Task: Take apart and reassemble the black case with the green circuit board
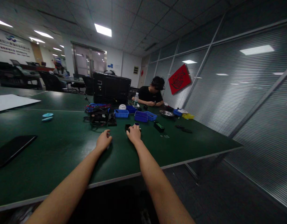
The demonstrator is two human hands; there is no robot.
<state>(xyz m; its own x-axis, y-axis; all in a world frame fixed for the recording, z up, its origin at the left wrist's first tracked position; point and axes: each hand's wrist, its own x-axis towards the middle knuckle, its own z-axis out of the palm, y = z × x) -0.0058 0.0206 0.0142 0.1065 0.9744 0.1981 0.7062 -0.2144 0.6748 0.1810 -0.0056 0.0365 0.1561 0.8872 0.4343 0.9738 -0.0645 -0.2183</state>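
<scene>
- The left hand [103, 140] is held low over the worktop [71, 149], its fingers loosely curled; no object can be made out in it, though its underside is hidden.
- The right hand [134, 134] is kept well apart from it and is lowered over a small black item [127, 127], found at its fingertips and partly covered by them; whether the item is gripped or merely touched cannot be told.
- How far the work has been taken is judged only from this: the item is being handled on the worktop, and no finished result can be made out.
- To the right of the right hand, a black box [159, 126] is seen with green showing at its top. Just nearer, a small clear piece [166, 136] is left loose; farther right, flat dark pieces [186, 130] are laid out. Whether these are done with or left to be handled cannot be told.
- Beyond the hands, blue trays [121, 113] are set out, with cables [96, 108] heaped beyond the left hand; their part in the work cannot be judged.
- Farther off, a monitor [112, 87] is stood, and a co-worker [148, 95] is seated beyond the right hand, bent over something small.
</scene>
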